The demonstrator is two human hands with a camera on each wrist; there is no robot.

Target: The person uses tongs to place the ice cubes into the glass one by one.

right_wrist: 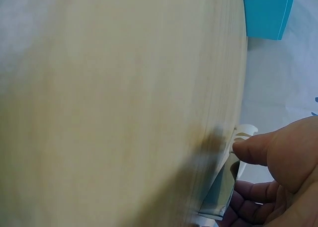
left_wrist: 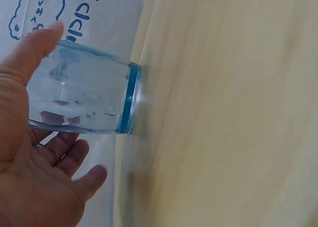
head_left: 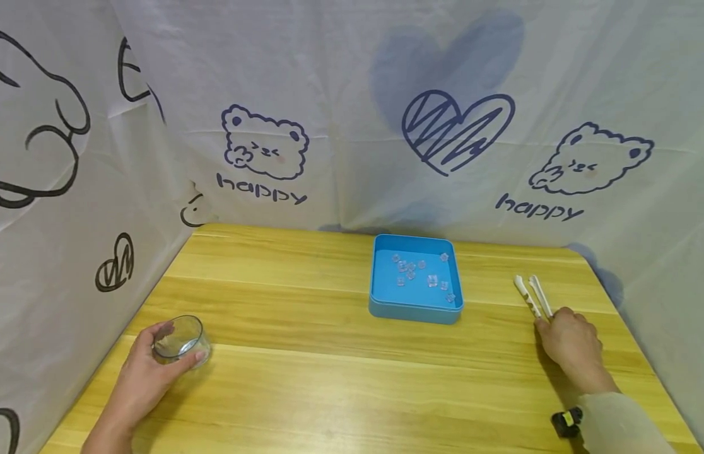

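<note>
At the left of the table, my left hand (head_left: 144, 366) grips a clear drinking glass (head_left: 184, 343) around its side, thumb on one side and fingers on the other. In the left wrist view the glass (left_wrist: 84, 88) shows a thick bluish base, close to or on the wood. Over at the right, my right hand (head_left: 573, 343) pinches a pair of white tongs (head_left: 533, 296), whose two arms point apart toward the back. The thumb lies on the tongs (right_wrist: 226, 180) in the right wrist view. A square blue tray (head_left: 414, 310) at the back centre holds several small clear cubes and star-shaped pieces (head_left: 433, 280).
The yellow wood-grain table (head_left: 306, 403) meets a white cloth (head_left: 340, 113) with printed bears and hearts behind and at the left. A small black device (head_left: 566, 422) sits by the right sleeve (head_left: 619, 422).
</note>
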